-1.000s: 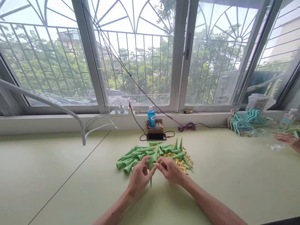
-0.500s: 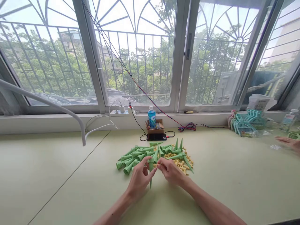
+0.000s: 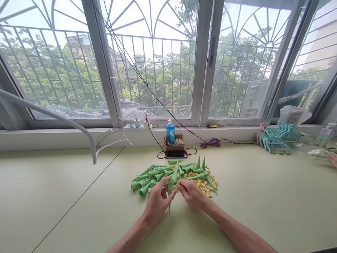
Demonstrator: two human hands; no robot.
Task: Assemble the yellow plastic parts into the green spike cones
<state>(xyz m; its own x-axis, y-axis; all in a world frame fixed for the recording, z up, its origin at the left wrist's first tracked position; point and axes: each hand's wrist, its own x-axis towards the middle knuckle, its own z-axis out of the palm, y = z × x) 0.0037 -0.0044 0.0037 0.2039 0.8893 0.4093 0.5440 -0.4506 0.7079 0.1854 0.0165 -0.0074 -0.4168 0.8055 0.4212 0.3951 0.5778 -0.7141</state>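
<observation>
In front of the pile my left hand is closed around a green plant watering spike, its tip pointing down toward me. My right hand pinches a small yellow valve at the side of that spike's collar. Whether the valve sits in the spike is hidden by my fingertips. Just beyond my hands lies a heap of green spikes, most on their sides, a few standing tip up. Small yellow valves are scattered at the right of the heap.
Behind the heap a phone lies plugged into a cable, with a small carton and a blue bottle behind it. Teal hangers stand at the far right. Another person's hand shows at the right edge. A white bent tube hangs at left.
My hands stay nearly where they were, still on the spike and the valve. At the right edge, the other person's hand has drawn back to the right, and clear plastic there has shifted.
</observation>
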